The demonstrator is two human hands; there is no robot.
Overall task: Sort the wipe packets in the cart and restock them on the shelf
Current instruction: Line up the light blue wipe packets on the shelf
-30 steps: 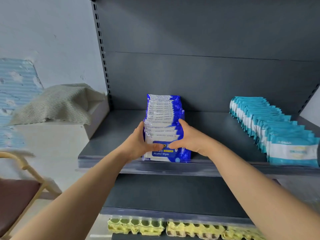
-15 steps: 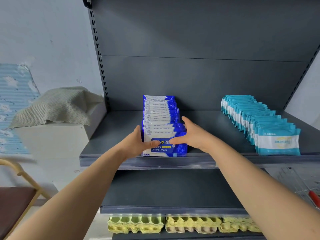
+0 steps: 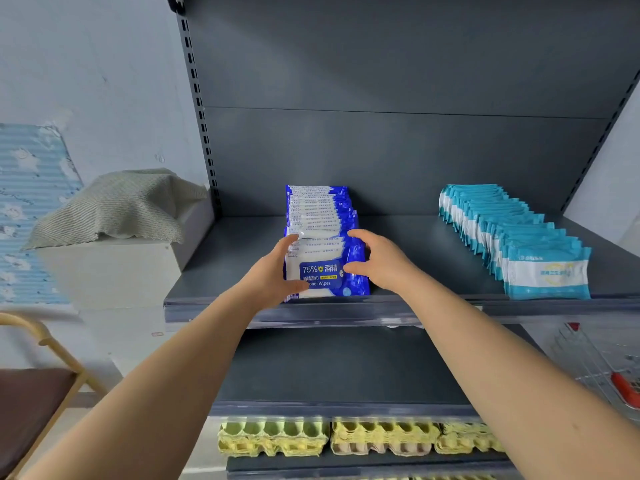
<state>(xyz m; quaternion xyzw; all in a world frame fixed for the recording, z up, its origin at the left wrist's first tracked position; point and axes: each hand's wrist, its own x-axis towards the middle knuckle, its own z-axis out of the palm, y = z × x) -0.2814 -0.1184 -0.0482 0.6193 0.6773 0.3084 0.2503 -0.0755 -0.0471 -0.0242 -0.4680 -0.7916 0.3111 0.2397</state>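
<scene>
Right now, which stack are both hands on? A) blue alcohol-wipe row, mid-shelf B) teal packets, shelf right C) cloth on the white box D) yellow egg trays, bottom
A: the left hand and right hand grip the front of the blue alcohol-wipe row from either side; the teal packets stand untouched further right on the same shelf.

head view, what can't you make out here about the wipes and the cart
Cart: head view, blurred and cut off by the right edge; contents unseen.
Blue wipe packets: head view, each hides the one behind; count unclear.
Front label: left hand covers its left part.
Teal packets: front print too blurred to read.
Right hand: gripping or just touching the blue packets, unclear.
</scene>
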